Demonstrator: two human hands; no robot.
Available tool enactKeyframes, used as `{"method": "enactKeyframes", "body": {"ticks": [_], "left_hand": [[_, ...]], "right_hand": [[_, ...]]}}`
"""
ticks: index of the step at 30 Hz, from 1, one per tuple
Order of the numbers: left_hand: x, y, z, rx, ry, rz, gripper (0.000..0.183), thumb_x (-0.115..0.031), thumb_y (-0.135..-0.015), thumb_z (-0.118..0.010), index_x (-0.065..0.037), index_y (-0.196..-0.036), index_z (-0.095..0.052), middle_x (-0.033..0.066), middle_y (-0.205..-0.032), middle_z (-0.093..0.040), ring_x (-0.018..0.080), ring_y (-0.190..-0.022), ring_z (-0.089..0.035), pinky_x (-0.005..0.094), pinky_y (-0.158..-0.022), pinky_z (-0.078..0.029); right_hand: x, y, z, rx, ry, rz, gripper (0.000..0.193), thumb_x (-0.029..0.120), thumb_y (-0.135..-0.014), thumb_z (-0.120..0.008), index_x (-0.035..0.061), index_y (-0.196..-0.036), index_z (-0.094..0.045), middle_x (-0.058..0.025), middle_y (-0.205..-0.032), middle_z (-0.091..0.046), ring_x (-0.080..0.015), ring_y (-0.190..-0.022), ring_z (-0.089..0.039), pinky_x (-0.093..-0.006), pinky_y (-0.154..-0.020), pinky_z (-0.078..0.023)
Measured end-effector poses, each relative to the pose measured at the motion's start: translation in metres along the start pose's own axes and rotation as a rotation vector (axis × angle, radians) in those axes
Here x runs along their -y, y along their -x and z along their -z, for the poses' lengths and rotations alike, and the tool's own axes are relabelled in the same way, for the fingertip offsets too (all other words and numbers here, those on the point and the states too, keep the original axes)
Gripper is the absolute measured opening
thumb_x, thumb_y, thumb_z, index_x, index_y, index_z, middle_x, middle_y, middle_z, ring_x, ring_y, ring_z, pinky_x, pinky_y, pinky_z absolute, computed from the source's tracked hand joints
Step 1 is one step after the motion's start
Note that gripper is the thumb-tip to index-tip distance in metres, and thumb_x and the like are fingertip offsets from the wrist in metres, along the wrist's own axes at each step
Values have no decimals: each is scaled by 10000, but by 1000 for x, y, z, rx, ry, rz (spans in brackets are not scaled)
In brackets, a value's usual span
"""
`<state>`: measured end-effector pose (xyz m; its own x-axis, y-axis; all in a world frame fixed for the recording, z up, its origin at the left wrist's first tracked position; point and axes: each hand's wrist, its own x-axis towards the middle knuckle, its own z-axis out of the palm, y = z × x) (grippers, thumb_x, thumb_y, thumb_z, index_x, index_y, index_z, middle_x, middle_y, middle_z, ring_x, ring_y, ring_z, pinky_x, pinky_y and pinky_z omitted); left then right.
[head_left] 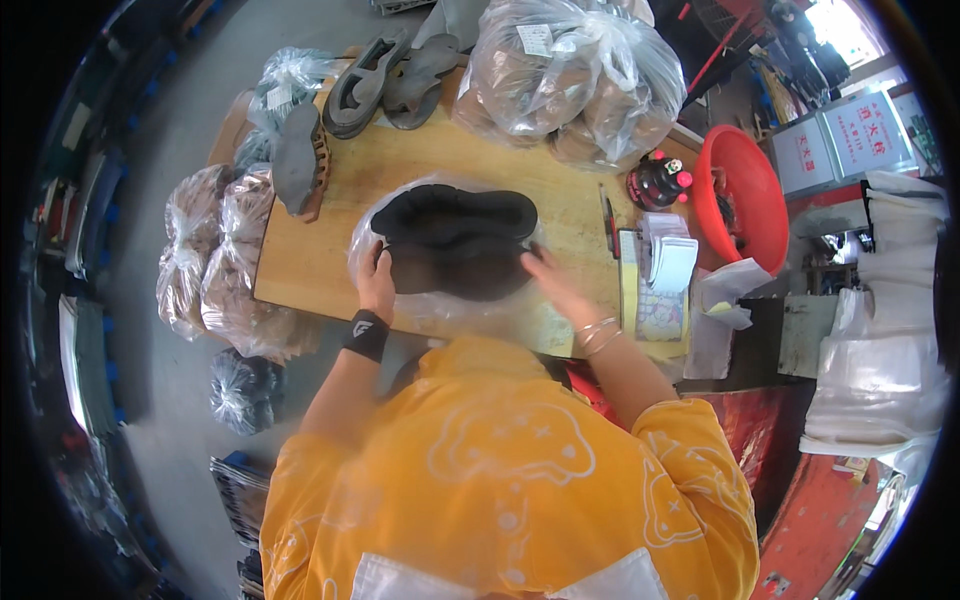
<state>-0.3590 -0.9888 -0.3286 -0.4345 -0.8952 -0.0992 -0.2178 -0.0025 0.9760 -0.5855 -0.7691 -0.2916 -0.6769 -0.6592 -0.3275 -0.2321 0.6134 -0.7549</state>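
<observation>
Near edge of desk (570, 185), about midway: left hand (376, 287) and right hand (545, 278) close around opposite ends of the paired black soles (460, 270), probably to keep them aligned. Elbows out, wrists converging, thumbs nearer the body. Clear plastic (364, 228) lies around the pair. Far-left corner: grey soles (417, 88). Far edge: stuffed bag (570, 70), presumably set back for reaching room.

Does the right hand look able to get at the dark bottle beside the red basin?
Probably yes: between the right hand and the dark bottle, only a slim tool seems to lie on the table. It would first have to let go of the black soles.
</observation>
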Motion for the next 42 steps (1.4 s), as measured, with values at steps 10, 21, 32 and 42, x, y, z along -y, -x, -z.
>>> {"method": "enactKeyframes", "body": {"ticks": [10,21,32,42], "left_hand": [[15,29,16,6,469,367,586,-304,-904,-599,22,-1365,-439,139,-1380,-465,233,-1319,-387,317,-1086,-297],[-58,58,9,1085,-1646,-459,225,-289,-767,-692,-140,-935,-702,82,-1034,-655,223,-1068,-578,394,-859,-456],[-74,54,22,1008,-1133,-438,151,-198,-865,-561,-101,-926,-658,136,-882,-660,330,-867,-625,434,-736,-505],[-63,40,14,878,-1097,-471,129,-204,-860,-582,-124,-876,-682,89,-863,-681,311,-833,-635,424,-723,-505]], "right_hand": [[23,18,8,-219,99,434,649,248,-839,-648,1,-1379,-385,-207,-1356,-460,-360,-1290,-406,-465,-1068,-329],[51,31,-30,163,487,876,515,96,-768,-609,23,-1267,-505,-169,-1296,-505,-340,-1231,-450,-455,-1035,-336],[65,90,-41,431,422,728,476,177,-846,-554,38,-1299,-500,-184,-1264,-537,-308,-1171,-526,-453,-1022,-383],[24,42,6,638,999,517,374,342,-896,-462,155,-1183,-613,-143,-1205,-606,-280,-1107,-574,-578,-1071,-254]]}}
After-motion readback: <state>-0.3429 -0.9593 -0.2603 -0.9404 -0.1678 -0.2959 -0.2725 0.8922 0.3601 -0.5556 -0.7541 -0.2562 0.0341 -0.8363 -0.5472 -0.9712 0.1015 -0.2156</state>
